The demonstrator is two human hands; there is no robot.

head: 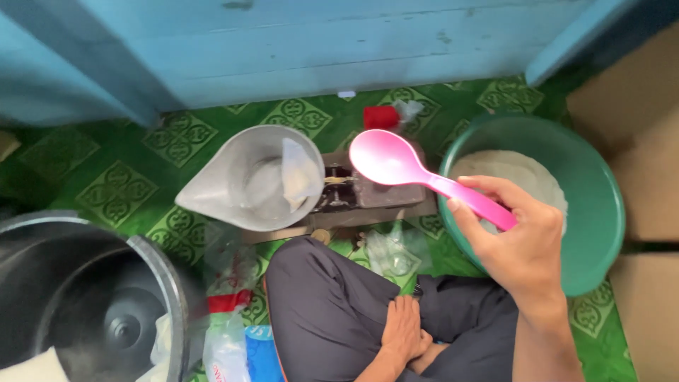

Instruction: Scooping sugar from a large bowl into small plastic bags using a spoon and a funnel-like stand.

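Green patterned floor covering [117, 187] runs up to a pale blue wooden wall [318, 49], and the person sits cross-legged on it in dark trousers [332, 304]. Their right hand [520, 244] is raised over the near rim of a green plastic basin [601, 212], the fingers [488, 189] and thumb wrapped together around the handle of a pink plastic spoon [396, 163]. From those fingers the spoon reaches up and leftward, its bowl empty and hanging above a dark balance scale [368, 194]. Just behind the knuckles, inside the basin, lies a heap of white powder [527, 177]. Farther left of the spoon's bowl, a grey metal scale pan [251, 180] with a pouring lip holds a small clear bag [300, 173]. The left hand [403, 329] rests in the lap, its fingers curled loosely together against the trousers and gripping nothing. To the left of that hand lie clear plastic bags [226, 325], and beyond them stands a large steel pot [92, 297].
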